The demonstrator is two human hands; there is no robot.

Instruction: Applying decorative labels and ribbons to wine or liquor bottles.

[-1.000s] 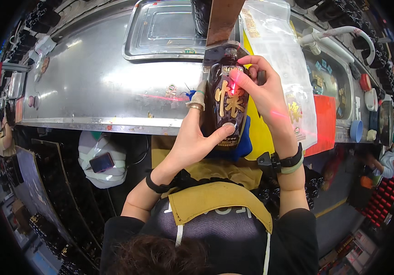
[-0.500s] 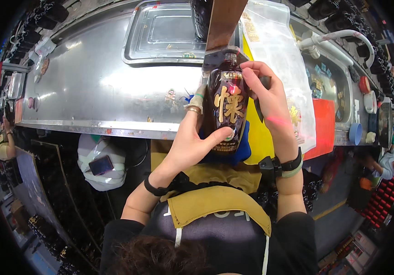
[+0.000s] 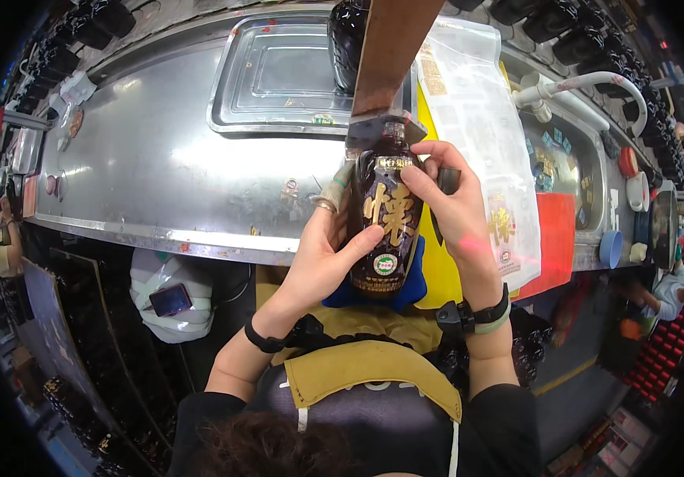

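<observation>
A dark glossy bottle [image 3: 383,226] with gold lettering and a small round seal is held upright over the front edge of the steel counter [image 3: 159,175]. My left hand [image 3: 322,254] grips its lower body, thumb across the front; a ring shows on one finger. My right hand [image 3: 453,215] holds the bottle's shoulder and also a small dark object [image 3: 447,181] between the fingers. The bottle neck sits under the lower end of a brown slanted chute [image 3: 386,56]. A blue cloth [image 3: 406,290] lies under the bottle's base.
A shallow steel tray [image 3: 278,75] sits at the back of the counter. A clear plastic bag [image 3: 481,135] lies on yellow and red sheets [image 3: 557,238] to the right. A white hose [image 3: 588,83], blue cup [image 3: 611,248], and another person's white cap with phone [image 3: 171,298] are nearby.
The bottle has been turned slightly and lowered a little toward me. My right hand slid from the front label to the bottle's right shoulder.
</observation>
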